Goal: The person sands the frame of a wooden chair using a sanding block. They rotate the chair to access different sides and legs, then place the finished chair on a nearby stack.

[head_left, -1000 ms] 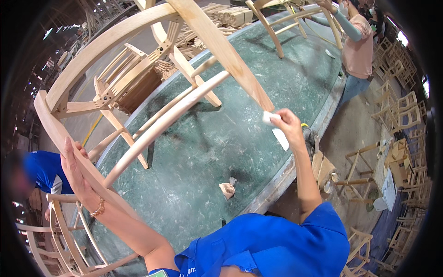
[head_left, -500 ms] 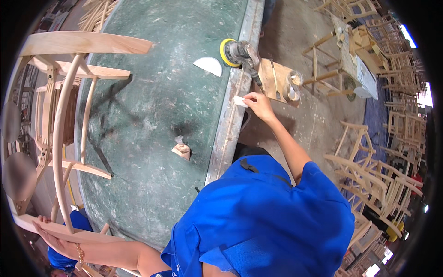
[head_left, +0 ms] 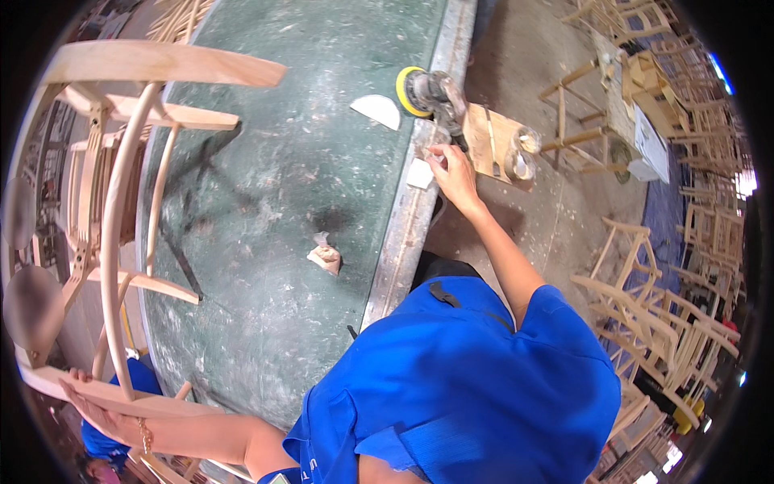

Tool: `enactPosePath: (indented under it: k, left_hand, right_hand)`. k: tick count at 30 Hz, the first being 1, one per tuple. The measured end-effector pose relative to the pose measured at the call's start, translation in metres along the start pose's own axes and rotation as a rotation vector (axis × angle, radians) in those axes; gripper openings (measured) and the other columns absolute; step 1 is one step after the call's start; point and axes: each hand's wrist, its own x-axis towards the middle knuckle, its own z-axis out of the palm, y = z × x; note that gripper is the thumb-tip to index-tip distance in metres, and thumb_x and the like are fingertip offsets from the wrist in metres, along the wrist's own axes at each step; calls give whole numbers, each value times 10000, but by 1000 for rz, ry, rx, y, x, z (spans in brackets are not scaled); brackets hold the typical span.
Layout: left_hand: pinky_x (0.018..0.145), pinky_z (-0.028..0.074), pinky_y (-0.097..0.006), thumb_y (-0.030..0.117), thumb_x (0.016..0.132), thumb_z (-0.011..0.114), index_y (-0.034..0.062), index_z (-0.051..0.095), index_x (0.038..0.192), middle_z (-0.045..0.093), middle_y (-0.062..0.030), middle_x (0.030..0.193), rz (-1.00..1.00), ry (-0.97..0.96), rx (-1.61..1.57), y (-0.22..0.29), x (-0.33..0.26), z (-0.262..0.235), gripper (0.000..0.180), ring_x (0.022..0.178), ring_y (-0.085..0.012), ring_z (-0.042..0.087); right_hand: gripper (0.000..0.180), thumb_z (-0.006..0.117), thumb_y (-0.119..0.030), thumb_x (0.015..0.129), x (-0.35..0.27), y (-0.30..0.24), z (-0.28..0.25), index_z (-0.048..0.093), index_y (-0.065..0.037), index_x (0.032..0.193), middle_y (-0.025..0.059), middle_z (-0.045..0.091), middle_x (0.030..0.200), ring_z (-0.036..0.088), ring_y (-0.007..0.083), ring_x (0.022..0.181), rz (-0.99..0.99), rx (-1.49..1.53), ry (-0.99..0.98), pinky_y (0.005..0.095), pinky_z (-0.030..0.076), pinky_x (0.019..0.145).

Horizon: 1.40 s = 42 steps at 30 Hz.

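My left hand (head_left: pixel 95 406) grips the curved rail of a bare wooden chair frame (head_left: pixel 121 242), which lies on its side at the left of the green table (head_left: pixel 282 145). My right hand (head_left: pixel 451 168) is stretched out to the table's metal rim, its fingers bent right behind a yellow-padded sander (head_left: pixel 427 93). A small white piece of sandpaper (head_left: pixel 419 173) lies on the rim against that hand; whether the fingers hold anything is unclear.
A white half-round sheet (head_left: pixel 376 110) and a crumpled scrap (head_left: pixel 325 256) lie on the table. A wooden board (head_left: pixel 492 141) juts out beside the sander. Unfinished chairs (head_left: pixel 645 306) crowd the floor at right. Another person in blue (head_left: pixel 105 440) is at lower left.
My view swung from the chair frame overhead down to the table edge. My right hand carried the white sandpaper to the rim and has now shifted up toward the sander. My left hand keeps its hold.
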Motion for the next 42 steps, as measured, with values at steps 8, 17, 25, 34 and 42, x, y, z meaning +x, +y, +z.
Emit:
enactPosePath:
  k: [8,17,25,34,42]
  left_hand:
    - [801,386,-253,348,913,611,83,478,980,463,8,822,-84,16,-111,8,-16,32,304,785,-111,447]
    - [670,453,-209,342,872,673,54,563,943,546,-7,760,120,128,-23,-4,-33,46,317,699,-95,530]
    - [510,480,-193,340,843,708,45,544,909,583,-31,733,142,236,-111,8,-36,65,344,581,-91,566]
    - [500,464,-156,332,847,706,87,519,955,581,-5,742,140,231,-154,8,-43,79,326,569,-41,548]
    - [520,445,-193,382,850,689,87,515,943,546,7,727,185,221,-74,11,-41,67,355,579,-51,521]
  right_hand:
    - [525,592,-135,835,128,-31,92,436,-116,1336,216,566,1047,557,405,904,-247,-525,40,487,450,782]
    - [813,752,-316,686,105,-43,79,381,-66,1365,202,586,1150,609,329,969,-384,-190,-226,424,475,834]
    - [570,631,-111,778,-53,-41,39,444,-12,1307,139,620,1135,622,241,1031,753,1024,-1405,364,503,894]
    - [782,596,-223,791,-9,-177,49,251,-73,1476,77,487,1279,531,119,899,-101,745,-1032,228,433,776]
    - [545,589,-111,854,54,-370,19,440,-12,1369,134,580,1196,553,226,1055,-1073,703,-166,301,454,868]
